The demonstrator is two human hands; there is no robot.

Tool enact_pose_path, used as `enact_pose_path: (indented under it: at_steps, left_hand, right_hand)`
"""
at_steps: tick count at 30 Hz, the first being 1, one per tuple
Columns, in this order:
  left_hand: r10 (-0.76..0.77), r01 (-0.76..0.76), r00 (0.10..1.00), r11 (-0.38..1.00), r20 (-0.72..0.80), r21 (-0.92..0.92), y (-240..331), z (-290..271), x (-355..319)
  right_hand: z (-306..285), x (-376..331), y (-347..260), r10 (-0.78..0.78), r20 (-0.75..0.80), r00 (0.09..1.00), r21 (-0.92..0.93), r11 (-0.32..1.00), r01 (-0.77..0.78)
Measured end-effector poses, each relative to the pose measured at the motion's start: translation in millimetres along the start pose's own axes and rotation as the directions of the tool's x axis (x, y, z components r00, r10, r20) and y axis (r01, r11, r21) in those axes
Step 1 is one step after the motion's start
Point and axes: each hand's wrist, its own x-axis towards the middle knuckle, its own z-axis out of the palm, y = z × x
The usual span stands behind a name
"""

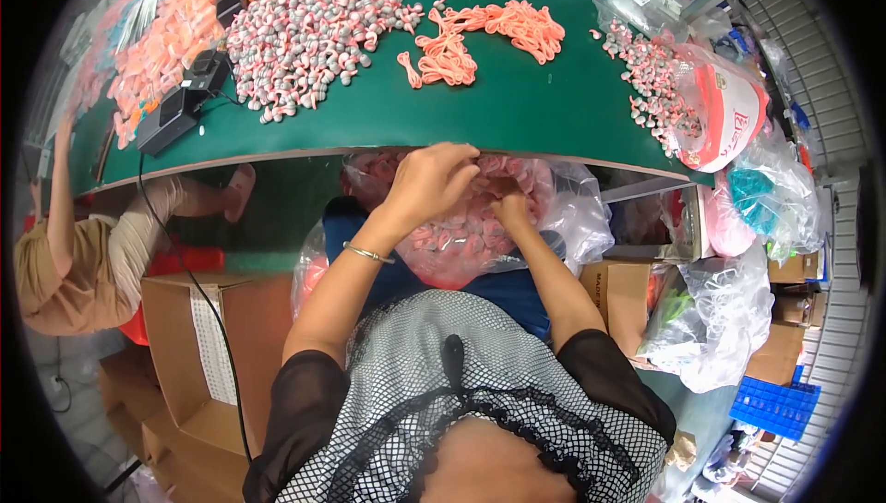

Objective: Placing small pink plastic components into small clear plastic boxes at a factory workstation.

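left hand [436, 180] at table edge [305, 151]

right hand [510, 212] partly hidden, co-worker [69, 272] partly cut off

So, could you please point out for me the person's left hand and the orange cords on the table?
Left hand [430, 182]: head view, back of the hand.
Orange cords [480, 18]: head view, middle of the pile.
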Motion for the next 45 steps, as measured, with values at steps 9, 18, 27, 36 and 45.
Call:
enact_pose_path:
  at_steps: [9, 18, 27, 36, 45]
  left_hand:
    - [0.137, -0.124, 0.988, 0.976, -0.066, 0.179, -6.5, -18.9, 37.1]
    - [0.317, -0.316, 0.948, 0.921, 0.036, 0.229, -18.3, 20.0, 73.9]
    - [0.291, -0.292, 0.956, 0.946, 0.03, 0.14, -19.4, 15.3, 68.0]
    - [0.298, -0.299, 0.954, 0.944, 0.032, 0.141, -13.4, 17.4, 70.3]
    - [0.278, -0.279, 0.96, 0.951, 0.022, 0.137, -20.9, 16.9, 62.4]
  right_hand:
    - [-44.4, -16.0, -12.6, 0.361, 0.343, 0.867, 0.048, 0.915, -0.4]
    - [-133.1, -21.4, -130.5, -0.201, 0.887, 0.415, 0.343, 0.89, -0.301]
    - [-107.0, -67.1, -150.5, -0.115, 0.987, 0.11, 0.158, 0.797, -0.584]
    - [-81.9, -127.7, -105.5, -0.212, 0.968, 0.135, 0.252, 0.83, -0.497]
    - [-108.2, -69.3, -160.1, -0.112, 0.993, 0.042, 0.117, 0.835, -0.538]
